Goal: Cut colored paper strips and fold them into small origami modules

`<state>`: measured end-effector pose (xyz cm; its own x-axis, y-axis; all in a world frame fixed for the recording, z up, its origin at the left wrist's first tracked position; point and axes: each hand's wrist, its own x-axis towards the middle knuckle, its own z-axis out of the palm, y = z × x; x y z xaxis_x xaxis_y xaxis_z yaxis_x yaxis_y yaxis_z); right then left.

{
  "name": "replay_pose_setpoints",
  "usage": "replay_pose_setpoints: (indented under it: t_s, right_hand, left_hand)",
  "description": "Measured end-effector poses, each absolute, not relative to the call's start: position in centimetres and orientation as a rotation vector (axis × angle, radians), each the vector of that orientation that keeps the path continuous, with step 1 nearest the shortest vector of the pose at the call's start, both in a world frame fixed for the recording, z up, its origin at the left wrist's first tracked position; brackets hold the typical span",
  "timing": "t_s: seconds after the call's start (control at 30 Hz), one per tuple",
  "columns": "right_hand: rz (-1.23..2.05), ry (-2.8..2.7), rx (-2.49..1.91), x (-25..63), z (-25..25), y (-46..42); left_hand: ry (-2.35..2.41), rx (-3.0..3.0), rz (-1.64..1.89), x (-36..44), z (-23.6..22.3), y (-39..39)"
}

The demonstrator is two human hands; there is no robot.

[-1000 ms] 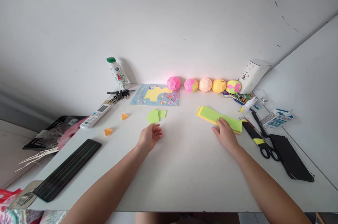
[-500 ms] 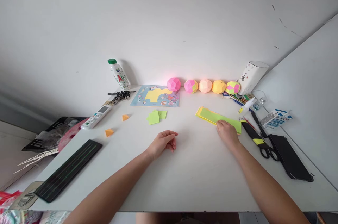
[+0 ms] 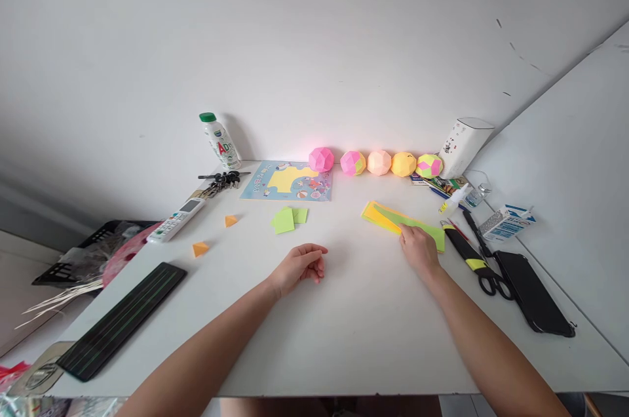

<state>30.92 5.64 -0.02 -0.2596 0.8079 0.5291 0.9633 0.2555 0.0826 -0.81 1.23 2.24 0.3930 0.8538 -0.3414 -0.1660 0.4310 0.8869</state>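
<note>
My right hand (image 3: pixel 420 248) rests on a stack of long paper strips (image 3: pixel 382 218), its fingers closed at the near edge. A green strip (image 3: pixel 435 233) lies on top, slanted across yellow and orange ones; the hand covers its middle. Loosely curled above the white table, my left hand (image 3: pixel 299 269) has its thumb and fingers drawn together, with nothing visible in them. Beyond it lie small green paper squares (image 3: pixel 285 220). Two small folded orange paper pieces (image 3: pixel 200 248) sit further left.
Along the wall stand several faceted paper balls (image 3: pixel 352 163), a blue picture card (image 3: pixel 251 187) and a white bottle (image 3: pixel 221 145). Left are a remote (image 3: pixel 175 220), keys (image 3: pixel 221 182) and a dark slab (image 3: pixel 122 318). Right are scissors (image 3: pixel 494 282), a cutter (image 3: pixel 464 248), a black case (image 3: pixel 533 292) and a small carton (image 3: pixel 508 223).
The top green strip has turned against the stack, baring more yellow-orange at its left end. My right hand has shifted slightly with it. My left hand keeps its pose; the view has moved slightly.
</note>
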Motion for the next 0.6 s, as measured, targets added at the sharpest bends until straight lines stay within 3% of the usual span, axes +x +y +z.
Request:
replay_pose_setpoints:
  t_s: [0.6]
  right_hand:
    - [-0.28,-1.949,-1.396,30.1,1.7,4.6]
  left_hand:
    - [0.881,0.833,0.749,-1.1,2.1,1.9]
